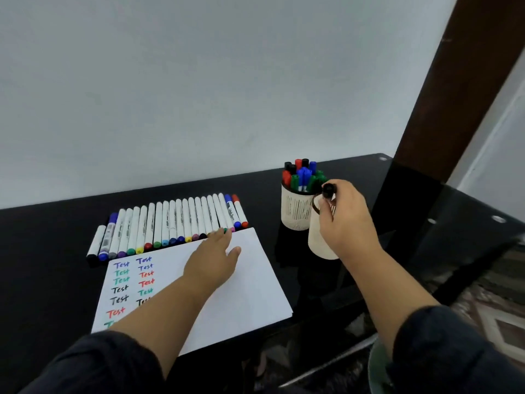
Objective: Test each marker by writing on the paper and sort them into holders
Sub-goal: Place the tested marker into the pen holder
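**Black marker held over the near holder**

The right hand [345,220] pinches a black-capped marker [328,190] in curled fingers above the near holder [319,245], beside the full holder [295,209]. The left hand [211,260] lies flat, fingers straight, on the paper [250,280], fingertips touching the marker row [170,223] on the counter [42,251].

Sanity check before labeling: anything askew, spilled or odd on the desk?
Nothing stands out. Markers lie in a neat row above the paper; both holders stand upright. Right hand holds a black-capped marker over the nearer holder.
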`<state>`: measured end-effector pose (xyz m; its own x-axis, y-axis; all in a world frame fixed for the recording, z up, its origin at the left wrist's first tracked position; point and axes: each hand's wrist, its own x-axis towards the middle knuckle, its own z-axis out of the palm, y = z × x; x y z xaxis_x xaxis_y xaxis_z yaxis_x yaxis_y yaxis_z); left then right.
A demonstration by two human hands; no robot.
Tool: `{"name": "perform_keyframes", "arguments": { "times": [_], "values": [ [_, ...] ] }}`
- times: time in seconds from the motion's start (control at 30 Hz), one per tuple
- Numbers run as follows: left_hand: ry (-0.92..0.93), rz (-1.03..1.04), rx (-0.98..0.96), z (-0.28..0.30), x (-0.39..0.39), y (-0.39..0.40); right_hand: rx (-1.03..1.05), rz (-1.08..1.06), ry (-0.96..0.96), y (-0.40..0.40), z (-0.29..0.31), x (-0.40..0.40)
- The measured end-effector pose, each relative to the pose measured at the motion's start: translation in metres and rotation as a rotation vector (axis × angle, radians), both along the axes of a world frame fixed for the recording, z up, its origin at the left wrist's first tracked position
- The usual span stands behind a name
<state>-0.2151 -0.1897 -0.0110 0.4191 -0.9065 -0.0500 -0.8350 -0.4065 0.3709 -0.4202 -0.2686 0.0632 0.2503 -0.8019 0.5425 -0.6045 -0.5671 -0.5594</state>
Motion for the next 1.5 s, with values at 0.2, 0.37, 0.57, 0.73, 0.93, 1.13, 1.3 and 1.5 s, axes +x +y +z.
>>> {"name": "perform_keyframes", "arguments": {
  "times": [0.2, 0.37, 0.57, 0.73, 0.93, 1.13, 1.3, 1.5],
  "values": [
    [-0.147, -0.1, 0.11, -0.027, 0.011, -0.007, 0.082, -0.021, 0.116, -0.02, -0.012, -0.009],
    [-0.108, -0.069, 0.095, -0.036, 0.014, -0.01, 0.0, -0.052, 0.206, -0.033, -0.018, -0.007],
    [-0.105, -0.051, 0.085, -0.039, 0.015, -0.011, -0.035, -0.116, 0.33, -0.044, -0.021, -0.002],
    [-0.099, -0.049, 0.078, -0.04, 0.016, -0.012, 0.002, -0.052, 0.226, -0.044, -0.021, -0.002],
    [-0.088, -0.047, 0.066, -0.037, 0.014, -0.011, -0.06, -0.004, 0.334, -0.045, -0.014, -0.003],
    [-0.07, -0.057, 0.061, -0.035, 0.014, -0.009, -0.471, 0.085, 0.449, -0.043, -0.003, 0.011],
    [-0.058, -0.058, 0.054, -0.035, 0.015, -0.01, -0.61, 0.231, 0.446, -0.037, -0.006, 0.034],
    [-0.053, -0.043, 0.003, -0.038, 0.016, -0.011, -0.501, 0.387, 0.54, -0.041, -0.029, 0.061]
  ]
}}
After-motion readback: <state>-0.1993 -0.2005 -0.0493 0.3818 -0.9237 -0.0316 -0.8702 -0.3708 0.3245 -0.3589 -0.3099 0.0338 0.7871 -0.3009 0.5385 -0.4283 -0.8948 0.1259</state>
